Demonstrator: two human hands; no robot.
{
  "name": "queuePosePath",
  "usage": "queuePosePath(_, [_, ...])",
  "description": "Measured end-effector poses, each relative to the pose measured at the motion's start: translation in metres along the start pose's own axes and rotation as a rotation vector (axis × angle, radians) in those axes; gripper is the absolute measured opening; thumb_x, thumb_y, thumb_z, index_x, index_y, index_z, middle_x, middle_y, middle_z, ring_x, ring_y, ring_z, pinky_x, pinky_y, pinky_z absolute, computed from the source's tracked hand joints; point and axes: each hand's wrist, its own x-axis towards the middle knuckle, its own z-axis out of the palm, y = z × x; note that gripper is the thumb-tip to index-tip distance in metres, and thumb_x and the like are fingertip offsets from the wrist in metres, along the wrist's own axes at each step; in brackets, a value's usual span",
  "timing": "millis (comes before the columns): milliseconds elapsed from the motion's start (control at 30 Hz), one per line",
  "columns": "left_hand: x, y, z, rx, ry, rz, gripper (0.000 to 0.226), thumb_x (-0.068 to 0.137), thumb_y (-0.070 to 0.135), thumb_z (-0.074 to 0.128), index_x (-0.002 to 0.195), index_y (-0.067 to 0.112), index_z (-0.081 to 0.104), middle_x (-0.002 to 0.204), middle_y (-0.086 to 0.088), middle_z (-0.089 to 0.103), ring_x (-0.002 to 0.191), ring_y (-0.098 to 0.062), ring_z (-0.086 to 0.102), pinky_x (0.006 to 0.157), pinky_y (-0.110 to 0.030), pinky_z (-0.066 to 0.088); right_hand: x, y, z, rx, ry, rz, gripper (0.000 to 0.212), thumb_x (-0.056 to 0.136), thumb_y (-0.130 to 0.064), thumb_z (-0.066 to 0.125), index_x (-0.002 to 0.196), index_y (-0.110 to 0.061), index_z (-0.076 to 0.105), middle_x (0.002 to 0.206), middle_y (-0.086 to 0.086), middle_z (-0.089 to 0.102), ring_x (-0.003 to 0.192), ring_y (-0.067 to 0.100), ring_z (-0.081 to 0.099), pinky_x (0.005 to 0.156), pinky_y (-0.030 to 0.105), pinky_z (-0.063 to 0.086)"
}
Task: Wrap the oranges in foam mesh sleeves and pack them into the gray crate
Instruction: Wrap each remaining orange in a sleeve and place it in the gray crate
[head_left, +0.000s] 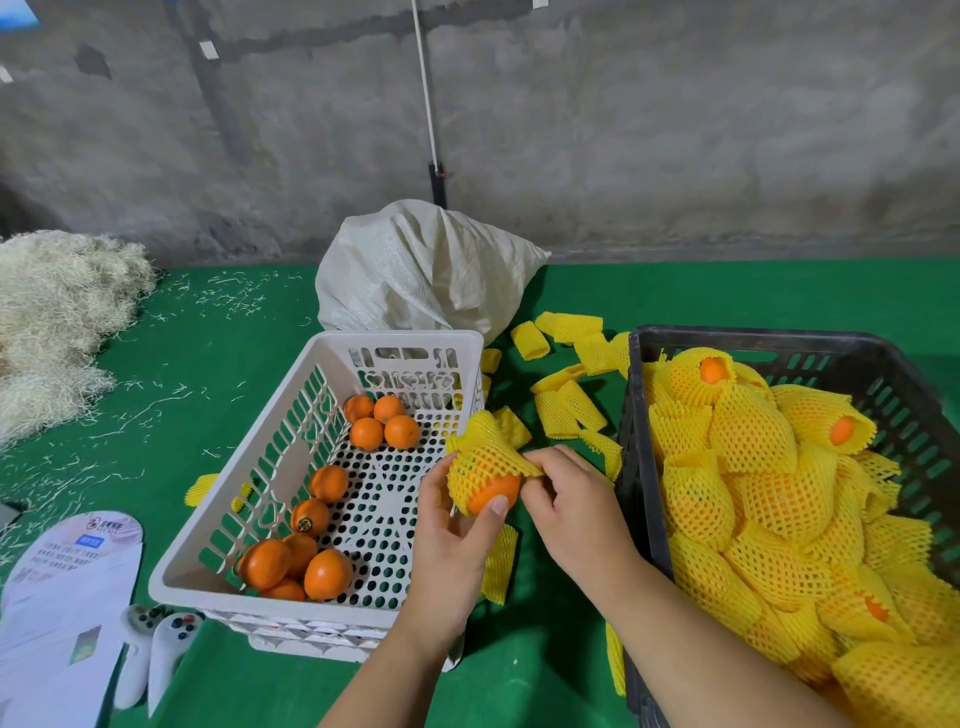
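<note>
— What lies around the white basket?

— Right of it, the gray crate heaped with sleeved oranges; inside the basket, bare oranges.

— And the hands?

— Just off its right rim, the left hand cups an orange (half covered), while the right hand pinches the yellow foam sleeve edge.

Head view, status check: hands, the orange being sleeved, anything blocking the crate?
Left hand grips orange; right hand pinches foam sleeve, sleeve half on. Gray crate holds many wrapped oranges. Path to crate clear.
</note>
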Motion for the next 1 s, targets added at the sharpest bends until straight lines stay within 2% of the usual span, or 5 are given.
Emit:
queuePosePath(167, [0.000,-0.001,0.000,0.039,0.069,-0.014,0.056,0.093,0.062,0.062,0.143,0.062,0.036,0.133,0.003,0.065,0.121,-0.014,0.068,0.101,-0.030,0.052,-0.006,-0.009,0.001,-0.064,0.036,-0.157,0.010,0.095,-0.015,0.060,0.102,-0.010,0.067,0.093,-0.003,0.058,0.073,0.011,0.052,0.057,0.029,0.049])
queuePosePath(367, [0.001,-0.004,-0.004,0.170,-0.134,0.067,0.058,0.096,0.011,0.077,0.132,0.043,0.043,0.126,0.017,0.065,0.106,-0.009,0.069,0.089,-0.030,0.059,0.000,-0.001,-0.004,-0.039,0.050,-0.055,0.022,0.099,-0.009,0.055,0.118,-0.010,0.064,0.114,-0.001,0.057,0.092,0.016,0.058,0.070,0.030,0.050])
queuePosePath(533, [0.001,-0.010,-0.002,0.374,0.033,0.134,0.057,0.098,0.026,0.075,0.143,0.048,0.048,0.158,0.018,0.021,0.132,0.017,0.041,0.092,-0.012,0.050,-0.001,-0.004,-0.003,-0.062,0.060,-0.131,0.017,0.098,-0.009,0.059,0.113,-0.008,0.067,0.109,0.002,0.060,0.089,0.020,0.062,0.068,0.034,0.054])
queuePosePath(733, [0.000,-0.009,0.002,0.096,0.105,0.045,0.044,0.097,0.037,0.061,0.134,0.058,0.051,0.123,0.014,0.070,0.116,-0.017,0.070,0.088,-0.034,0.062,-0.002,-0.008,-0.002,-0.086,0.097,-0.239,0.013,0.097,-0.016,0.060,0.107,-0.010,0.065,0.104,0.001,0.061,0.086,0.017,0.060,0.062,0.031,0.056])
queuePosePath(1000, [0.000,0.000,-0.005,0.066,-0.043,-0.012,0.069,0.093,0.022,0.077,0.151,0.038,0.043,0.141,-0.007,0.062,0.123,-0.031,0.068,0.106,-0.054,0.055,-0.002,-0.001,0.004,-0.024,-0.073,0.010,0.038,0.105,-0.021,0.051,0.143,-0.024,0.055,0.124,0.000,0.067,0.108,0.020,0.065,0.083,0.030,0.056])
